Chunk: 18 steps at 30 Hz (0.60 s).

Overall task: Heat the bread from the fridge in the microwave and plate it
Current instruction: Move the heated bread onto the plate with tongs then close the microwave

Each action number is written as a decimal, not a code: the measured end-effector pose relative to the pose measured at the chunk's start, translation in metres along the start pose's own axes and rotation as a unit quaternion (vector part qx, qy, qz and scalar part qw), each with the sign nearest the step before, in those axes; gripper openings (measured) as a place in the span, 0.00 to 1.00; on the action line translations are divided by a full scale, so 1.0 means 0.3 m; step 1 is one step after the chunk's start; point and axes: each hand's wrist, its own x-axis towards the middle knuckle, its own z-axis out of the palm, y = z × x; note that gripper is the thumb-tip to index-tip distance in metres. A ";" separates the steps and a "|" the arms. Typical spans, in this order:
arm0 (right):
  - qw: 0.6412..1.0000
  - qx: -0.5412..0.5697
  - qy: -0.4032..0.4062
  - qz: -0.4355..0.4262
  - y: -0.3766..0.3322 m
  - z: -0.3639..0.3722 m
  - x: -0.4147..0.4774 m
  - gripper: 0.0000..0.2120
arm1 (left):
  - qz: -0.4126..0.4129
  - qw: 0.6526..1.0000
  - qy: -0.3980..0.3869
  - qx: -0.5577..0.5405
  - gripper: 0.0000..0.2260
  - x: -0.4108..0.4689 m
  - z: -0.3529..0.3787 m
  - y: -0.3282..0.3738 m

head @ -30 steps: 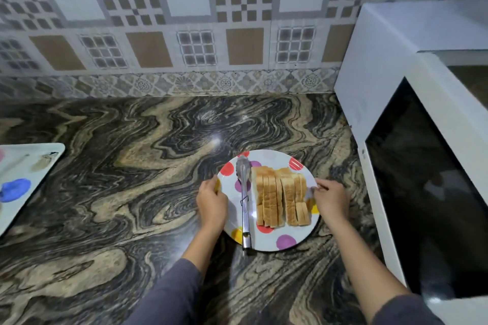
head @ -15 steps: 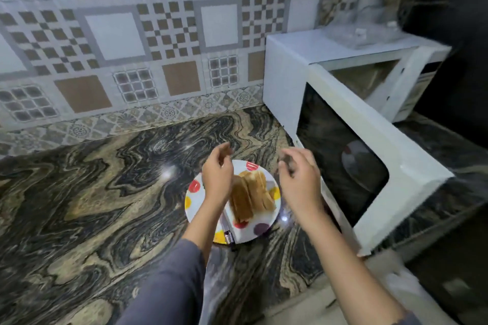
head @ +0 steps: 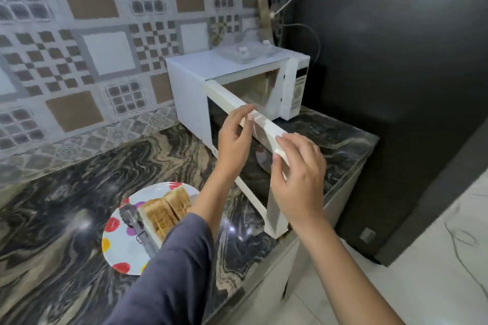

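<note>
— Where is the bread point(head: 163, 212)?

— Sliced, in a row on the spotted plate point(head: 118, 250), which sits on the marbled table point(head: 52, 219) to the left of the microwave point(head: 190, 87); metal tongs point(head: 130, 219) lie on the plate just beside the slices, on their left; a grey sleeve point(head: 171, 272) crosses the plate's near right edge.

— And the hands?

— Both are up at the microwave's door point(head: 265, 129), which stands swung out towards the camera; the plate is well apart from them.

— How do they hold it?

— The left hand point(head: 235, 142) has its fingers point(head: 244, 111) laid over the top edge of the door, part-way along, with the thumb against the near face, so it pinches the edge lightly; the right hand point(head: 301, 179) is at the door's outer top corner, fingers point(head: 295, 140) curled over it and thumb pressed on the near side.

— Anything else around?

— Clear containers point(head: 243, 52) rest on top of the microwave; a patterned tiled wall point(head: 92, 47) runs behind the table; a tall dark appliance point(head: 396, 73) stands to the right.
</note>
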 end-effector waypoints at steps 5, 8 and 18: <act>0.996 0.083 0.020 -0.038 0.162 0.013 0.029 0.11 | 0.056 0.996 0.002 0.069 0.15 0.040 0.140 -0.068; 0.991 0.124 0.023 -0.046 0.313 0.022 0.098 0.11 | 0.090 0.990 0.038 0.103 0.13 0.078 0.242 -0.096; 0.980 0.183 -0.058 -0.044 0.829 0.180 0.434 0.13 | 0.130 0.956 0.153 0.214 0.13 0.338 0.623 -0.276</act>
